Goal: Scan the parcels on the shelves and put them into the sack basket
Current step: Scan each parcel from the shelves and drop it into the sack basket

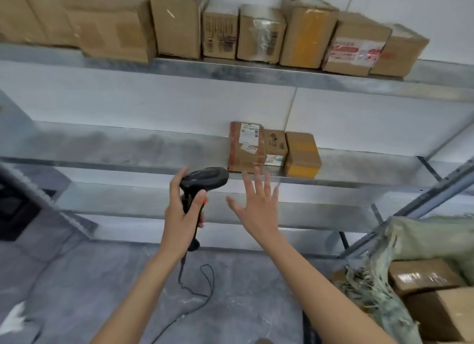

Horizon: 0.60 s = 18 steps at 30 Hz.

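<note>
The left hand [183,216] wraps the handle of a black barcode scanner [202,182]. The right hand [256,205], grip spread, fingers straight, reaches toward three parcels [247,147] on the middle shelf [128,148]. The sack basket [420,243], lower right, holds boxes.

Middle shelf [128,148] lies bare left of three parcels [272,150], seemingly.

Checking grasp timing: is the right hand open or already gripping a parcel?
Open. The right hand has fingers spread and straight, just short of the labelled parcel on the shelf, holding nothing.
</note>
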Motion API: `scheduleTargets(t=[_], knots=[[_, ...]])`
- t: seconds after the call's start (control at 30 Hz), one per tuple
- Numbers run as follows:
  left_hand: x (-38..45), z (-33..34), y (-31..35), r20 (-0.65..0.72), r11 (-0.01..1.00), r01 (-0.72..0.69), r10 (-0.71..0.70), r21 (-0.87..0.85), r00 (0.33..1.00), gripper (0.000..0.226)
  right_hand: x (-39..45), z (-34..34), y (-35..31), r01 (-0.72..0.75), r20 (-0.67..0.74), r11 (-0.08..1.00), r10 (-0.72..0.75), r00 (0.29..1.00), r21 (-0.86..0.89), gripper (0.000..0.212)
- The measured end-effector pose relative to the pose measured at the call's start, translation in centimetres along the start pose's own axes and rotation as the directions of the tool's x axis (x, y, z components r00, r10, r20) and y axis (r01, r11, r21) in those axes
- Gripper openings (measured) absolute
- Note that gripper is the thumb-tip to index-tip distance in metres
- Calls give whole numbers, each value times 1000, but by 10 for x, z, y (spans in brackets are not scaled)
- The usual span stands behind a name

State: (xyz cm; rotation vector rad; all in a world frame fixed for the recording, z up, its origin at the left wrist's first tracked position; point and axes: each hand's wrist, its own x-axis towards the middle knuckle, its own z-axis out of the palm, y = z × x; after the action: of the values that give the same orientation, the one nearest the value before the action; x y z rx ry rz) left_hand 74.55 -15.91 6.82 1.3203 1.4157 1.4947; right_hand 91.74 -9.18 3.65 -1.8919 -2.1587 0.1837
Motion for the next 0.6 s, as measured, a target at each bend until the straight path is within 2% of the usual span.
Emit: scheduleTargets(t=[0.23,0.47,0.6], knots=[[37,-12,-10,-40,997,21,-24,-71,999,47,45,9,-16,-56,23,998,55,998,40,79],[98,13,-33,-57,994,62,-68,-95,996,45,124,25,9,-159,89,983,152,984,89,71],[144,37,-44,-68,992,75,-83,-102,994,44,181,29,27,-244,171,960,220,960,136,71]])
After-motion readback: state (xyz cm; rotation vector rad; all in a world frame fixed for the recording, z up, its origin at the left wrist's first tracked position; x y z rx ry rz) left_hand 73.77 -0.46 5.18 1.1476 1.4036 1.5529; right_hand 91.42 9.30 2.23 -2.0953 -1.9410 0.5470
